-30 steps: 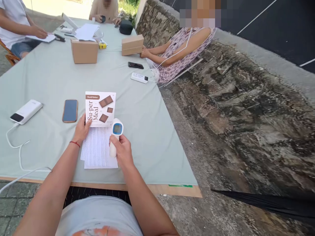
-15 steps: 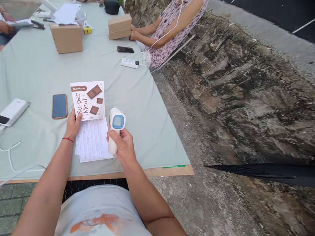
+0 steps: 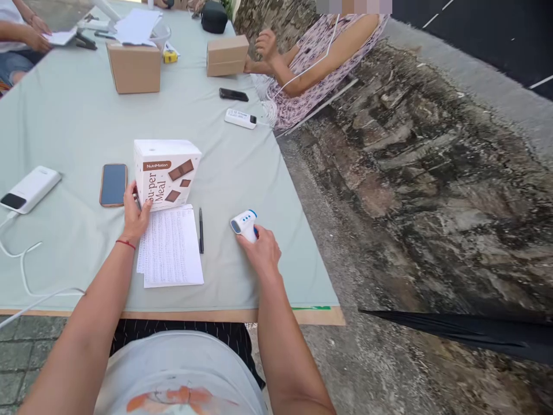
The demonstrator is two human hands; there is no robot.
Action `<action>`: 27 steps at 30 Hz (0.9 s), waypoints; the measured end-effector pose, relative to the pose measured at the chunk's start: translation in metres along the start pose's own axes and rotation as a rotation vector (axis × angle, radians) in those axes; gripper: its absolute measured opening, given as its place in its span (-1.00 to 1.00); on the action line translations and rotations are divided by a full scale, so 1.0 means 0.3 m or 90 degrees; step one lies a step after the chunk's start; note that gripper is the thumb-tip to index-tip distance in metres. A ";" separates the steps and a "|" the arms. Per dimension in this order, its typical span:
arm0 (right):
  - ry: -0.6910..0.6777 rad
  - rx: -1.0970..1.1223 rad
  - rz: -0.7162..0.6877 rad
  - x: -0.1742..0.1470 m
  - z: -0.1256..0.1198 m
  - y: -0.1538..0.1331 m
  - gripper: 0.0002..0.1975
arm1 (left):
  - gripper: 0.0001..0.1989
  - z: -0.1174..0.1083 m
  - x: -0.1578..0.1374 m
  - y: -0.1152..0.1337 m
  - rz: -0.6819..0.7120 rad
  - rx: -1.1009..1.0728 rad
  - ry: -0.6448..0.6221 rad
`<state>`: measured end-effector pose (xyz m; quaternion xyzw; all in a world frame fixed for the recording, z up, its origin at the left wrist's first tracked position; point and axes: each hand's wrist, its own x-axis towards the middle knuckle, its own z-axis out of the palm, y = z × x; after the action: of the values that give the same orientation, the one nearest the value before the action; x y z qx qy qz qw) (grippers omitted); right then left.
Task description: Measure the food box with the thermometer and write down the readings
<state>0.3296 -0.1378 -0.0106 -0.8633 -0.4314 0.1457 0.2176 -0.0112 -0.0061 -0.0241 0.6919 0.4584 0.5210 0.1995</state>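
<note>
In my left hand point(image 3: 137, 214) is a white carton point(image 3: 166, 173) printed "NutriMotion" and "Su-per Meal", with brown squares on its front. The fingers grip its lower left side. Below the carton lie printed sheets of paper point(image 3: 173, 248), partly covered by it at the top. My right hand point(image 3: 262, 249) is closed around the handle of a white and blue infrared thermometer point(image 3: 244, 223), low over the right part of the table. Between the papers and this hand lies a black pen point(image 3: 201, 230).
On the table's cloth point(image 3: 95, 121) are a phone point(image 3: 113, 184), a white power bank point(image 3: 31, 189) with cable, another white device point(image 3: 240, 119), a black phone point(image 3: 234, 94) and cardboard boxes point(image 3: 136, 69). A person point(image 3: 302, 75) sits at the right edge; another person's hands point(image 3: 37, 34) hold paper far left.
The thermometer has moved right, away from the carton, and turned onto its side, uncovering the pen. The carton has tipped so that its top face shows. The seated person has raised a hand.
</note>
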 end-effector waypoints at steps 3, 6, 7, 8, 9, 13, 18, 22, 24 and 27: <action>-0.012 -0.065 -0.019 0.003 -0.005 0.030 -0.51 | -0.23 0.003 0.010 -0.012 -0.014 -0.013 -0.006; 0.070 -0.047 -0.094 -0.009 0.002 0.006 -0.48 | -0.26 0.007 0.018 -0.016 -0.030 -0.045 -0.034; 0.093 -0.012 -0.129 -0.017 0.010 -0.013 -0.49 | -0.28 0.008 0.019 -0.016 -0.036 -0.051 -0.039; 0.094 0.036 -0.163 -0.026 0.021 -0.037 -0.53 | -0.31 0.010 0.019 -0.017 -0.046 -0.054 -0.040; 0.073 0.090 -0.192 -0.037 0.036 -0.065 -0.58 | -0.34 0.012 0.018 -0.017 -0.057 -0.056 -0.038; -0.070 0.202 -0.211 -0.069 0.114 -0.188 -0.67 | -0.49 0.007 0.006 -0.001 -0.110 -0.013 0.052; -0.107 0.149 -0.181 -0.052 0.176 -0.272 -0.65 | -0.80 -0.016 -0.026 0.087 -0.009 0.127 0.091; -0.123 0.214 -0.188 -0.012 0.173 -0.268 -0.51 | -0.86 0.019 -0.074 0.166 0.071 0.145 -0.188; -0.112 0.309 -0.188 0.004 0.173 -0.258 -0.54 | -0.80 0.052 -0.098 0.185 0.082 0.163 -0.289; -0.071 0.473 -0.176 0.012 0.193 -0.248 -0.55 | -0.72 0.093 -0.125 0.190 0.095 0.206 -0.351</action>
<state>0.2556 -0.0807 -0.0233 -0.6502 -0.4729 0.3075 0.5089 0.0369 -0.0604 -0.0117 0.8611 0.4122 0.2478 0.1652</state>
